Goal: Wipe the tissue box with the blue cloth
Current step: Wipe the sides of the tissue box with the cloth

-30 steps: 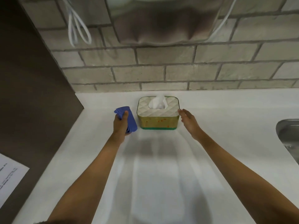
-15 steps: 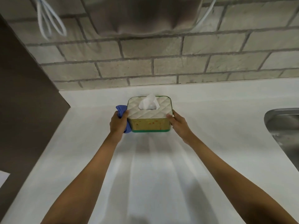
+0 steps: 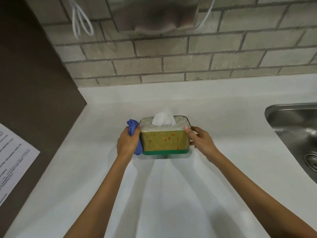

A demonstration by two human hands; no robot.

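The tissue box (image 3: 164,140) has a white quilted top, a yellow-green front with small red marks and a green base band; a white tissue sticks up from it. It is held between both hands, its front face tilted toward me, just above or on the white counter (image 3: 171,194). My left hand (image 3: 127,143) clutches the bunched blue cloth (image 3: 133,128) and presses it against the box's left side. My right hand (image 3: 199,140) grips the box's right side, thumb on the top corner.
A steel sink (image 3: 295,133) lies at the right. A brick wall (image 3: 171,62) rises behind the counter, with white cables (image 3: 80,23) hanging at upper left. A dark panel (image 3: 34,74) with a printed sheet (image 3: 12,160) stands at the left.
Both hands closed in on the box from either side. The cloth went from beside the box to against its left side, and the box came toward me and tipped forward.
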